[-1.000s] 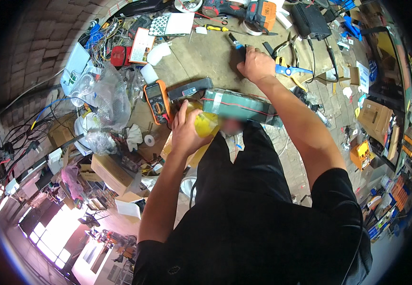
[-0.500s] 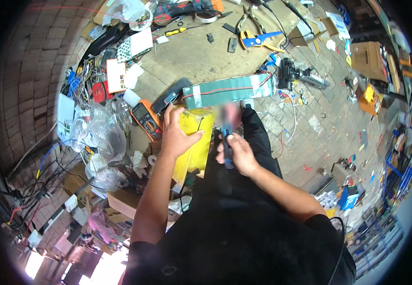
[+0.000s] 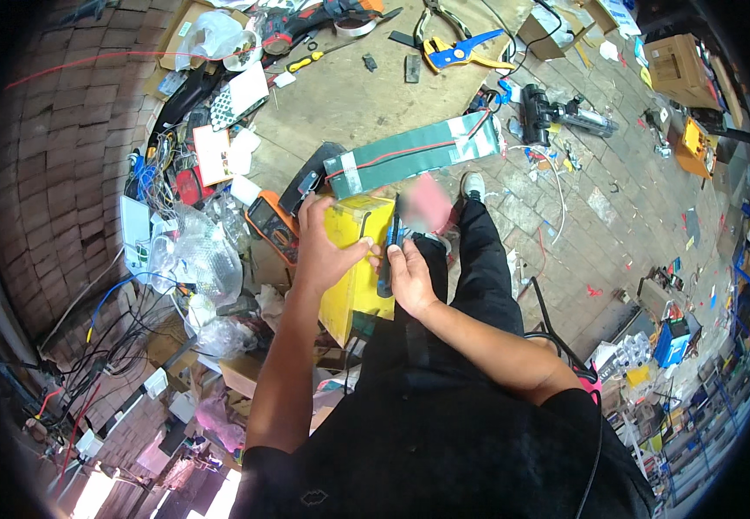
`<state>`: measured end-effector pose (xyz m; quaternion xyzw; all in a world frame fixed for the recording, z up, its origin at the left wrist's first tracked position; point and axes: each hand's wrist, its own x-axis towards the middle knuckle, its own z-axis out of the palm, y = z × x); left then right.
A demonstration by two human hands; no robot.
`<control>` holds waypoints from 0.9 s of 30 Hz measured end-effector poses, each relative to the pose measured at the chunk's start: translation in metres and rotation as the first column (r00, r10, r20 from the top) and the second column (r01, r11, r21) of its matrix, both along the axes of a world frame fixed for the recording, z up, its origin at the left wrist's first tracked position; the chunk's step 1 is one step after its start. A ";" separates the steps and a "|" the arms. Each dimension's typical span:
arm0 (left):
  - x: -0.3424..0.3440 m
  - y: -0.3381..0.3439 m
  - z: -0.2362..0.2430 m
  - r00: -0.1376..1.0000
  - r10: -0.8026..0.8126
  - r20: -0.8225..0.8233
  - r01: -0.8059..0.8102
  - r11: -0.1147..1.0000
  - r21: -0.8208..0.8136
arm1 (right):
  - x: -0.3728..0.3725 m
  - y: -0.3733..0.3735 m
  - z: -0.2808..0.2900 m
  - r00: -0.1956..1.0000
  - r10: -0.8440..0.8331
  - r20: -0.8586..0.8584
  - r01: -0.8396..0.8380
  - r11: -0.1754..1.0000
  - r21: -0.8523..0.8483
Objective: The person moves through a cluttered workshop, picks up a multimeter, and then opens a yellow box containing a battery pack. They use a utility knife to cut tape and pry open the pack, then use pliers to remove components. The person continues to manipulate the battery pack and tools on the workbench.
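A yellow block-shaped pack (image 3: 357,294) stands upright beside my left leg. My left hand (image 3: 327,251) grips its upper part, fingers over the far left edge and thumb bent across the top near a short black wire. My right hand (image 3: 411,278) is closed round a slim black hand tool with some blue on it (image 3: 385,278), held upright at the pack's right side; it looks like a utility knife, but its tip is unclear. Just beyond lies a long green wrapped pack (image 3: 409,160) with a red wire and clear tape along it.
An orange multimeter (image 3: 273,225) and a dark case (image 3: 312,177) lie left of the packs. Blue-yellow wire strippers (image 3: 461,52) are on the board ahead. Bubble wrap (image 3: 197,251) and tangled cables crowd the left. A black vacuum head (image 3: 537,114) lies on the brick floor at right.
My right hand has brought the tool left, against the yellow pack's side. My left hand keeps its grip on the pack. The view has shifted, showing my shoe and more floor.
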<state>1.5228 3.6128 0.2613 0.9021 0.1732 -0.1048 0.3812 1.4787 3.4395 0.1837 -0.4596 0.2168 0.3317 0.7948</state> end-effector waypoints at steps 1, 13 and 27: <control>0.000 0.000 0.001 1.000 -0.011 0.012 0.011 1.000 0.017 | 0.002 -0.002 -0.003 0.998 0.066 0.013 -0.065 0.995 -0.071; 0.007 0.008 0.003 0.999 -0.040 -0.014 0.040 0.999 -0.014 | 0.006 -0.004 -0.005 0.988 0.130 0.078 -0.108 0.964 -0.245; 0.002 0.006 -0.002 0.999 -0.047 0.011 0.047 0.999 -0.011 | 0.020 -0.003 -0.007 0.912 0.376 0.163 -0.247 0.822 -0.514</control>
